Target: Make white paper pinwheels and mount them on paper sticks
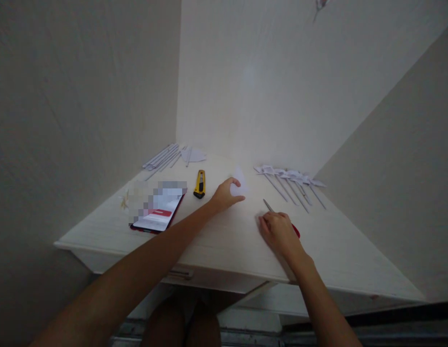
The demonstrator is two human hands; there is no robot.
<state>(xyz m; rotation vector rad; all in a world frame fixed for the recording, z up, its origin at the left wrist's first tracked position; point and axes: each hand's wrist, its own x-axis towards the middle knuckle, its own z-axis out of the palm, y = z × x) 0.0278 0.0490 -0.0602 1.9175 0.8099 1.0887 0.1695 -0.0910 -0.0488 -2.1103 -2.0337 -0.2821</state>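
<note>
My left hand curls its thumb and fingers around the lower part of a small white piece of paper, which tapers to a point at its far end. Low over the table on the right, my right hand is closed on a pair of scissors. Their metal blades point away and left, and part of a red handle shows beside the hand. A yellow and black utility knife lies just left of my left hand.
A phone with its screen lit lies at the left. Rolled paper sticks and a white paper piece rest at the back left. Several paper sticks with folded tops line the back right. Walls enclose the white table.
</note>
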